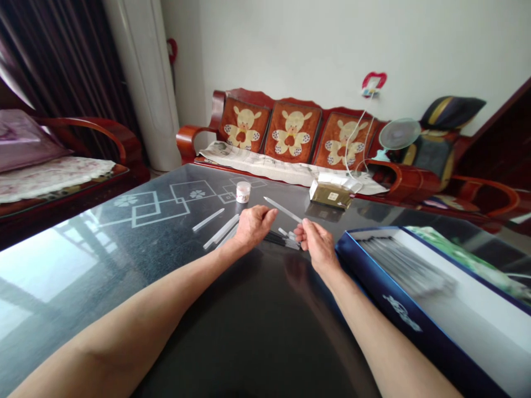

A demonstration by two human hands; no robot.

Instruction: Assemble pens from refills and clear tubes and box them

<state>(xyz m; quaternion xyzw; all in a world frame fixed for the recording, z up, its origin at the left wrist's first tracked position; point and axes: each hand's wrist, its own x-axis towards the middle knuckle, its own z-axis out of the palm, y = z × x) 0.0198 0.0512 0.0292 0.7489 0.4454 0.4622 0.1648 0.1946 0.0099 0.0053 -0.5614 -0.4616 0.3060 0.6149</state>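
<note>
Our right hand (316,244) pinches the end of a slim clear plastic tube (282,209) between thumb and fingers. Our left hand (254,226) lies half curled, holding nothing visible, just beside more clear tubes (219,231). Black-handled brushes (282,239) lie between the hands. Toward the far edge of the glass tabletop (174,260) stands a small white jar (243,192); a blue box (381,287) of brushes sits at the right edge.

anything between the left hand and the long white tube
Nothing visible stands between them: the left hand is just beside the long white tube. The dark slender sticks lie lower, on the glass tabletop, not between them.
</note>
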